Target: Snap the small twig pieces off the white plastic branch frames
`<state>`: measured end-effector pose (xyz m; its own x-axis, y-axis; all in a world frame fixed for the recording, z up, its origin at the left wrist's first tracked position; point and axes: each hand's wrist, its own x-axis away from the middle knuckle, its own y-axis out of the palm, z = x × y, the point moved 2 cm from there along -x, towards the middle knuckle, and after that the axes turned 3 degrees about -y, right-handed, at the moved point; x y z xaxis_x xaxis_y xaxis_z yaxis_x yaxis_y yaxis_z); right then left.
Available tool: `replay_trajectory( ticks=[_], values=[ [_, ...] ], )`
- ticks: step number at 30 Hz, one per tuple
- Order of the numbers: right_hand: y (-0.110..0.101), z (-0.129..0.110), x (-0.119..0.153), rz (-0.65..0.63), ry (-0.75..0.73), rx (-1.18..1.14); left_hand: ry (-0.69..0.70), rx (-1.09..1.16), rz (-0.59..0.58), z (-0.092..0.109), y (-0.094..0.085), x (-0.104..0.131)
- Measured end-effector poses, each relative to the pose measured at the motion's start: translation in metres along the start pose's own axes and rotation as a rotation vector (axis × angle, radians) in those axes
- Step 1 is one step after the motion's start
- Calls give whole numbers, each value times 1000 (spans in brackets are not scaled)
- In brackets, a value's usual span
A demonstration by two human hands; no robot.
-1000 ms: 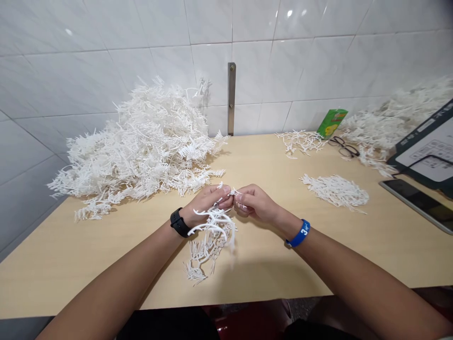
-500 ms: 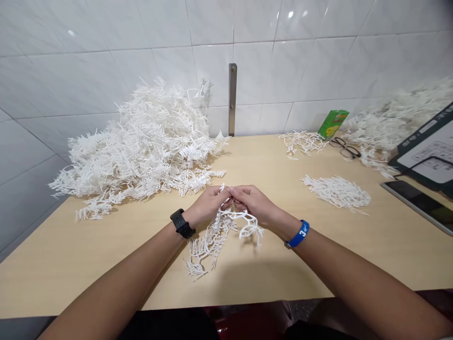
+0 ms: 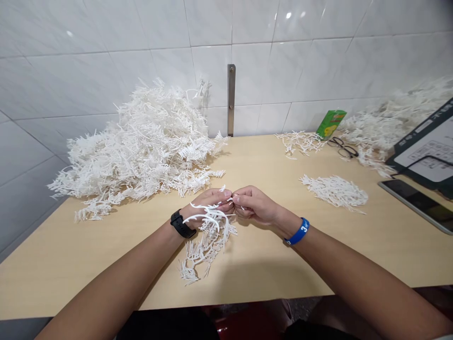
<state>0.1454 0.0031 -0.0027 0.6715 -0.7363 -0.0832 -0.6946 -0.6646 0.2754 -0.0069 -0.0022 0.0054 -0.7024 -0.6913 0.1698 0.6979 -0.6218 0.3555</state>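
My left hand (image 3: 215, 198) is closed around part of a white branching plastic sprig (image 3: 208, 252), whose fine-toothed twigs hang below the palm over the table. Across the front of that hand lies a smoother, thicker white branched stem (image 3: 212, 215), curling toward the black wristband. My right hand (image 3: 253, 204) touches the left fingertips, thumb and forefinger pinched on the white sprig where it runs between the hands. A small white end shows at the right fingers. Exactly how the pieces join is hidden behind the fingers.
A tall heap of white plastic sprigs (image 3: 148, 141) stands at the back left. Rightward lie a flat pile of bare white stems (image 3: 334, 191), a looser pile (image 3: 300, 141), a green carton (image 3: 331, 123), glasses (image 3: 343, 147), a phone (image 3: 417, 203) and another heap (image 3: 406, 113).
The smooth curling stem has swung from below my right hand to the left, over my left hand. The right fingers have curled in tighter. The hanging twigs have shifted slightly down and left.
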Motion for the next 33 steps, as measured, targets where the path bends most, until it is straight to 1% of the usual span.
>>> replay_trajectory(
  ticks=[3, 5, 8, 12, 14, 17, 20, 23, 26, 29, 33],
  values=[
    [2, -3, 1, 0, -43, -29, 23, 93, -34, 6, 2, 1],
    [1, -4, 1, 21, -59, -81, 62, 148, -26, 13, 3, 2],
    [-1, -2, 0, 55, 11, -197, 89, 121, 37, 19, 3, 4],
    [-3, 1, -3, 110, 134, -306, 45, -5, 148, 17, 1, 3],
    [-1, 2, -5, 147, 159, -300, 24, -61, 193, 15, 2, 2],
    [0, 5, -7, 200, 112, -190, 5, -101, 224, 13, 5, 0],
    [1, 6, -7, 187, 59, -64, -32, -87, 231, 10, 6, -2],
    [-1, 6, -5, 122, 28, -69, -21, -3, 212, 8, 3, -2],
    [-2, 4, -3, 98, -22, -69, 14, 24, 125, 8, 3, 0],
    [1, 4, -1, 115, -58, -68, 21, -4, 52, 11, 6, 3],
    [3, 0, -3, 177, -90, -191, 99, 150, 20, 17, 5, 2]
  ],
)
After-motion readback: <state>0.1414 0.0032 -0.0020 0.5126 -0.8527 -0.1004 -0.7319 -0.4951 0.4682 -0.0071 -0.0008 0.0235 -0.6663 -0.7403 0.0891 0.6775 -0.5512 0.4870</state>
